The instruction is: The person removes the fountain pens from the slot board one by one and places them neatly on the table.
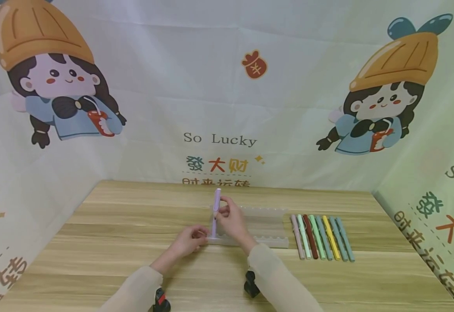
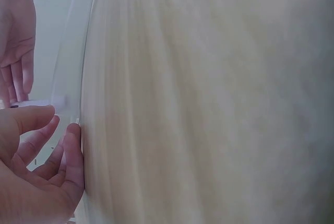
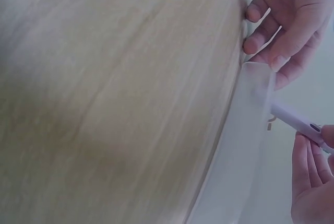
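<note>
A lilac pen (image 1: 217,200) slants up from the left end of a clear pen rack (image 1: 277,242), its lower end at the rack's front rail. My right hand (image 1: 232,221) pinches the pen around its middle between thumb and fingers. In the right wrist view, the pen (image 3: 292,118) rises away from the rail at an angle. My left hand (image 1: 189,240) is at the rack's front left corner, loosely bent fingers touching its end. Seen from the left wrist, thumb and fingertips of the left hand (image 2: 42,166) stand apart beside the rail.
Several capped pens lie side by side right of the rack, among them a yellow pen (image 1: 331,238) and a dark red pen (image 1: 310,237). They rest on a wood-grain table (image 1: 94,225). A printed cloth backdrop (image 1: 164,86) stands behind and at both sides.
</note>
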`<state>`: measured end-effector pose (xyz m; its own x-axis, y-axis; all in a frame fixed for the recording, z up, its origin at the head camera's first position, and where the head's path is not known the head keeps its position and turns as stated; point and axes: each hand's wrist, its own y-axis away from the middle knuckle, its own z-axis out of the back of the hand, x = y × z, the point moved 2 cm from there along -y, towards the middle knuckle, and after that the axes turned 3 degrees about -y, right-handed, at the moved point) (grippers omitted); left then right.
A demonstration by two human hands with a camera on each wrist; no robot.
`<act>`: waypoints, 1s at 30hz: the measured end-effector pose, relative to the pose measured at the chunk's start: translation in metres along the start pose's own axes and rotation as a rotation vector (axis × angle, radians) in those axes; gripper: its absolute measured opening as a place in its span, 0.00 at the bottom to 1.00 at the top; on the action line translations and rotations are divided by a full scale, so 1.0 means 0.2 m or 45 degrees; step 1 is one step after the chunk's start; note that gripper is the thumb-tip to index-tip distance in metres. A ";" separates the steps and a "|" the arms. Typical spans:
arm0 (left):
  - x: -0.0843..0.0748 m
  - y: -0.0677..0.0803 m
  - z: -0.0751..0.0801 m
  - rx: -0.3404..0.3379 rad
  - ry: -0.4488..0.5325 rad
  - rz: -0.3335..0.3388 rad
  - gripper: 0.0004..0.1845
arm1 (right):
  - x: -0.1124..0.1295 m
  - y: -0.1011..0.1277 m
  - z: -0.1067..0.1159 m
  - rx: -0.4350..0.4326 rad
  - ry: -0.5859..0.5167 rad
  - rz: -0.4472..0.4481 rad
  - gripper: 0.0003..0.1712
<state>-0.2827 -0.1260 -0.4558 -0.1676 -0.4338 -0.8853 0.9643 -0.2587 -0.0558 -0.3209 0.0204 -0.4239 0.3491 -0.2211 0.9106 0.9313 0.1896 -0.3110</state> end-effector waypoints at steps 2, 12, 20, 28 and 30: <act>0.00 0.00 0.00 0.001 0.005 -0.010 0.08 | 0.01 0.00 0.01 -0.032 -0.015 0.016 0.25; 0.01 0.00 0.00 -0.016 -0.030 0.004 0.08 | 0.03 0.01 0.09 -0.140 -0.088 0.024 0.25; 0.01 0.00 -0.01 -0.028 -0.031 0.001 0.08 | 0.02 0.02 0.19 -0.145 -0.104 0.002 0.25; 0.01 0.00 -0.01 -0.035 -0.020 0.010 0.08 | 0.02 0.07 0.29 -0.129 -0.103 -0.016 0.26; 0.01 0.00 -0.01 -0.037 -0.020 0.010 0.08 | 0.01 0.08 0.32 -0.124 -0.098 -0.028 0.26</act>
<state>-0.2828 -0.1254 -0.4587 -0.1633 -0.4494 -0.8783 0.9710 -0.2306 -0.0626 -0.3120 0.0845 -0.4092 0.3232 -0.1495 0.9344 0.9456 0.0912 -0.3124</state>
